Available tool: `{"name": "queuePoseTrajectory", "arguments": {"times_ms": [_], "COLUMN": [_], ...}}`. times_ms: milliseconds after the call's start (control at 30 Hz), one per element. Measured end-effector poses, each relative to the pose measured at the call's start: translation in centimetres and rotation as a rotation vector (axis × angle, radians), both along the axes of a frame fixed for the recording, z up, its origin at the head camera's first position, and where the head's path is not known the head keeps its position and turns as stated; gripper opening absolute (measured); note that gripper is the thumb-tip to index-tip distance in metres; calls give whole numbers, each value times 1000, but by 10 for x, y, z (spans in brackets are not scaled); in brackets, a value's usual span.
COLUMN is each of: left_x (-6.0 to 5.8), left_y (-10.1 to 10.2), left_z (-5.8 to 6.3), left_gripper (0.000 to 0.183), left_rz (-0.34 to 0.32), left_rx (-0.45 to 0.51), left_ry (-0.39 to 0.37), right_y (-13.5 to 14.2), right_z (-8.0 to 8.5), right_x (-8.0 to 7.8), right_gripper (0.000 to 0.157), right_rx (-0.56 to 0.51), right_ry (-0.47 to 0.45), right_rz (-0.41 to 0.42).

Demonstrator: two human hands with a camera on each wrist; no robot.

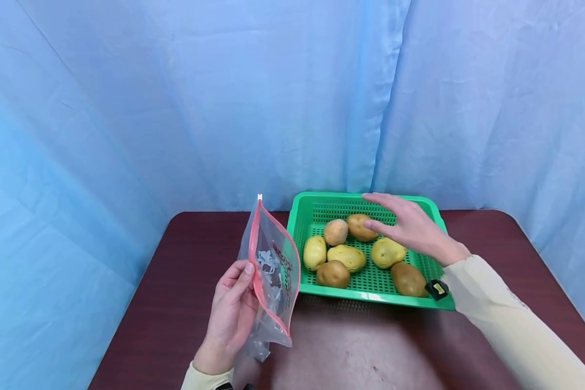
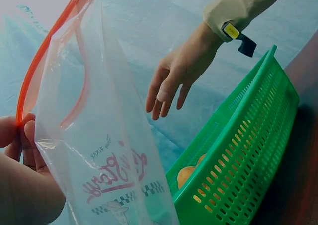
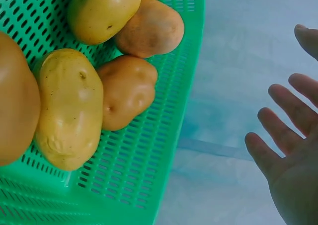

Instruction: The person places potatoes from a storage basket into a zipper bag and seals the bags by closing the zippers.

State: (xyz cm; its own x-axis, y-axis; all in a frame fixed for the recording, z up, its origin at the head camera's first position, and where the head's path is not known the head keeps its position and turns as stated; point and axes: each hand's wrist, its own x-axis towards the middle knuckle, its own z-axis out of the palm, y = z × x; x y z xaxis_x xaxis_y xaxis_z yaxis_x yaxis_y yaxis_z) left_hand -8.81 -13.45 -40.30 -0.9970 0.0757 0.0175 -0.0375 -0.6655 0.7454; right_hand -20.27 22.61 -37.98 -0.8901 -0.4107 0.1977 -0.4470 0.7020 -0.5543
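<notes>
In the head view my left hand (image 1: 231, 311) pinches the pink-red rim of a clear zip bag (image 1: 275, 271) between thumb and fingers. The bag's mouth gapes, and a white slider sits at its top corner. Printed lettering and a checkered strip show on the bag (image 2: 114, 180) in the left wrist view. My right hand (image 1: 409, 225), fingers spread and holding nothing, hovers over the right part of a green plastic basket (image 1: 370, 297). Several potatoes lie in the basket, among them a brown potato (image 1: 408, 279), a yellow potato (image 1: 388, 252) and a rounder tan potato (image 1: 336, 232).
The basket stands on a dark red-brown table (image 1: 185, 271), near its back edge. Light blue curtains (image 1: 273, 97) hang behind and at both sides. A small black device with a yellow label (image 1: 437, 289) is strapped at the right sleeve.
</notes>
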Motion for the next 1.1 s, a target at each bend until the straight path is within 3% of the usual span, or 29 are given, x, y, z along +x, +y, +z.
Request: {"name": "queuePoseTrajectory", "arguments": {"times_ms": [467,767,1100], "left_x": [1,2,2], "left_y": [-3,-4,-3], "left_z": [-2,-1,-2], "left_gripper": [24,24,25], "left_rz": [-9,-14,-7], "left_rx": [7,7,-12], "left_ry": [7,-2,-11], "right_y": [-5,-6,-8], "right_z": [-12,-22,-39], "right_x": [-19,-34,-47], "right_gripper": [67,71,79], "right_rx": [-28,-107,-113], "right_ry": [-111,-220,-321], "right_rz": [-46,-87,-64]}}
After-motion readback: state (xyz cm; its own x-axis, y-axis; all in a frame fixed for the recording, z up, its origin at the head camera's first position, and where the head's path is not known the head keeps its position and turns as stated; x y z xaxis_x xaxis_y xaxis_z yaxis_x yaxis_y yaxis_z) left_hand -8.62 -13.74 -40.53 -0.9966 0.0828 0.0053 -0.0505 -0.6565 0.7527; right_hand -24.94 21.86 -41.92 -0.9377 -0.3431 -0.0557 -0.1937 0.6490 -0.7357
